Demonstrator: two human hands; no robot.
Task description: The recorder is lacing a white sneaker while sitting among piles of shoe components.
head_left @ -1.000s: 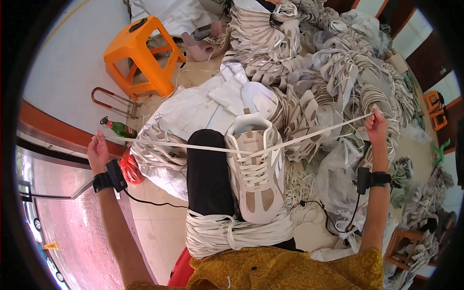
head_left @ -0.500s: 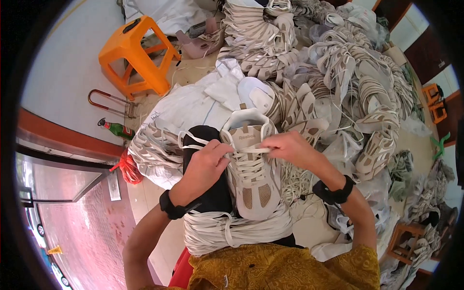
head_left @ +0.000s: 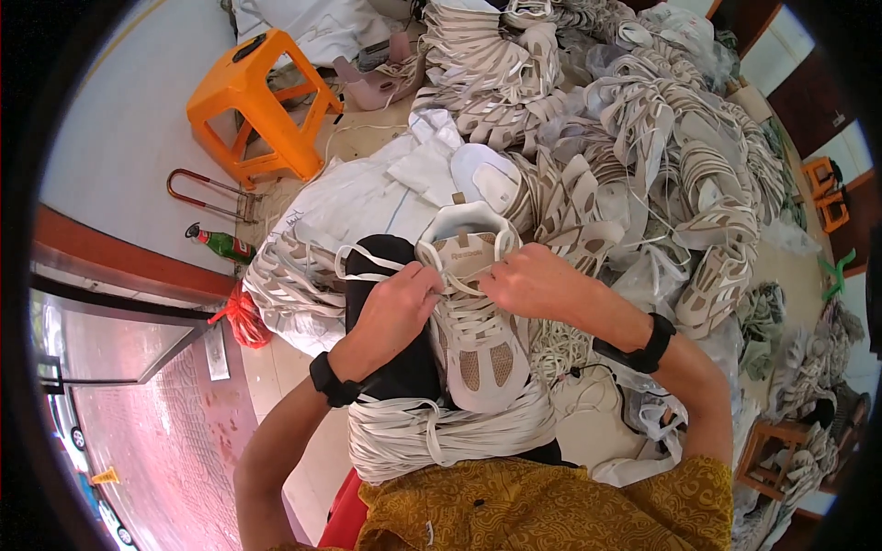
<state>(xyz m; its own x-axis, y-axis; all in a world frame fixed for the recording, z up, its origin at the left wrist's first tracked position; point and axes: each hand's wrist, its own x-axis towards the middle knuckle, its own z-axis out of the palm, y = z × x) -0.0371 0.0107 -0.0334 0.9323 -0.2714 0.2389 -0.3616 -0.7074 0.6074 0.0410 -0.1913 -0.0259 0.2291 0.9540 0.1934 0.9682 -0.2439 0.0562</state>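
Observation:
A beige and white sneaker upper (head_left: 476,354) lies across my lap, its toe toward me, with pale lace crossed down its front. My left hand (head_left: 401,303) pinches the shoelace (head_left: 459,283) at the left of the top eyelets. From the other side my right hand (head_left: 528,283) grips the lace close to the tongue, fingertips curled together. Exactly how the lace runs between the fingers is partly hidden. A thick bundle of off-white laces (head_left: 395,439) rests on my lap below the toe, and one lace loops over my dark trouser leg (head_left: 372,253) beside the left hand.
Ahead is a white sack (head_left: 354,202) with stacked uppers (head_left: 299,275) by it. Large heaps of uppers (head_left: 707,174) and clear plastic bags fill the right. At left stand an orange stool (head_left: 262,101), a green bottle (head_left: 223,245) and a red plastic bag (head_left: 246,317).
My right hand has moved left, closer to the left hand over the tongue. The lace between them is no longer stretched straight across. The upper has shifted slightly away from me.

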